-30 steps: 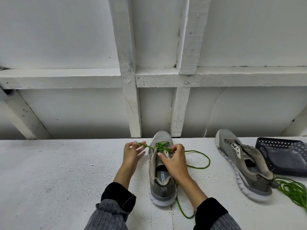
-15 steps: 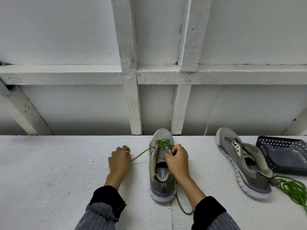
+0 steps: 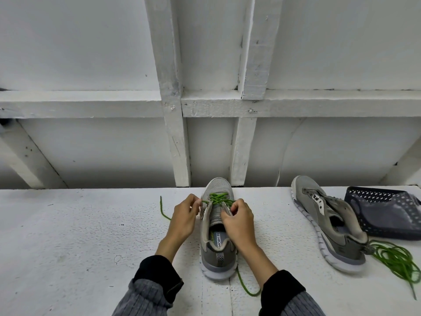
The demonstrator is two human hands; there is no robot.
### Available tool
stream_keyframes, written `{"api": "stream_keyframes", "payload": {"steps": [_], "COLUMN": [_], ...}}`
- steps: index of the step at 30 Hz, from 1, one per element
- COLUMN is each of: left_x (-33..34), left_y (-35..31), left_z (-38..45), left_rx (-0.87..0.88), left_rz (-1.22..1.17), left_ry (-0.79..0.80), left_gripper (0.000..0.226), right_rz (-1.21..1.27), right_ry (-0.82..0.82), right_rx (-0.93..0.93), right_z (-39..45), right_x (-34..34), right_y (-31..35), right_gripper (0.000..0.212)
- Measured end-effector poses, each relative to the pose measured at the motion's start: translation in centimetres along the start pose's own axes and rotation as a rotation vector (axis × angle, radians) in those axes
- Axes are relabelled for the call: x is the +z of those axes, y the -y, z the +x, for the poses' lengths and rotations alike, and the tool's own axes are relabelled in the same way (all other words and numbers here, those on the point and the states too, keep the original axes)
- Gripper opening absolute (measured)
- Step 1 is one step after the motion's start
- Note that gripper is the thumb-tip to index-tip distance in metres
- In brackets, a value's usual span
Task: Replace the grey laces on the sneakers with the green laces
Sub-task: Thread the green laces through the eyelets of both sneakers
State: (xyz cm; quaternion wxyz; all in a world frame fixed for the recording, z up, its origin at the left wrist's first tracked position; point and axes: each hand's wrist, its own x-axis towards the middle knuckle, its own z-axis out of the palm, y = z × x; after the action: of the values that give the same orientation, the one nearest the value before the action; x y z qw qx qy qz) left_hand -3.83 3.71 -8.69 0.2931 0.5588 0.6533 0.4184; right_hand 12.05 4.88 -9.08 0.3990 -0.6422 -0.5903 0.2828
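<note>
A grey sneaker [image 3: 216, 254] stands toe-away in the middle of the white table, with a green lace [image 3: 217, 198] crossed through its front eyelets. My left hand [image 3: 184, 218] is at the shoe's left side and pinches the lace near the eyelets; a free lace end [image 3: 162, 207] trails to its left. My right hand [image 3: 239, 221] grips the shoe's right eyelet edge with curled fingers. Another stretch of the lace [image 3: 245, 286] runs out behind the heel. A second grey sneaker [image 3: 328, 226] lies unlaced to the right, beside a loose bundle of green lace [image 3: 396, 261].
A dark perforated basket [image 3: 387, 213] holding grey material sits at the right edge, behind the second sneaker. A white wall with wooden beams [image 3: 175, 137] rises directly behind the table [image 3: 79, 236].
My left hand has come back from the table surface on the left to the shoe's eyelets. The lace end it had pulled taut now lies slack to its left. My right hand stays on the shoe.
</note>
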Motion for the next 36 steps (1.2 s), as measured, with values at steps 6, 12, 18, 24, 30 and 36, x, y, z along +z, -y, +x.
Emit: {"api": "stream_keyframes", "payload": {"steps": [6, 12, 18, 24, 30, 36], "left_x": [-1.7, -2.9, -3.8, -2.4, 0.3, 0.2], "left_y": [0.3, 0.4, 2.3, 0.7, 0.3, 0.2], "left_z": [0.4, 0.9, 1.0, 1.0, 1.0, 0.8], "left_rx": [-0.188, -0.699, -0.688, -0.42, 0.037, 0.148], "left_rz": [-0.051, -0.962, -1.208, -0.54, 0.06, 0.362], "left_ry": [-0.115, -0.31, -0.393, -0.145, 0.092, -0.044], "left_gripper": [0.049, 0.033, 0.033, 0.029, 0.028, 0.008], "right_rz": [0.012, 0.031, 0.035, 0.023, 0.013, 0.012], "right_ry": [0.009, 0.021, 0.013, 0.02, 0.006, 0.004], "right_rx": [0.0, 0.003, 0.006, 0.005, 0.005, 0.001], "right_z": [-0.1, -0.2, -0.1, -0.1, -0.1, -0.1], "right_x": [-0.1, -0.2, -0.1, -0.1, -0.2, -0.3], "right_y": [0.0, 0.0, 0.0, 0.0, 0.1, 0.2], "right_gripper": [0.029, 0.029, 0.03, 0.03, 0.03, 0.03]}}
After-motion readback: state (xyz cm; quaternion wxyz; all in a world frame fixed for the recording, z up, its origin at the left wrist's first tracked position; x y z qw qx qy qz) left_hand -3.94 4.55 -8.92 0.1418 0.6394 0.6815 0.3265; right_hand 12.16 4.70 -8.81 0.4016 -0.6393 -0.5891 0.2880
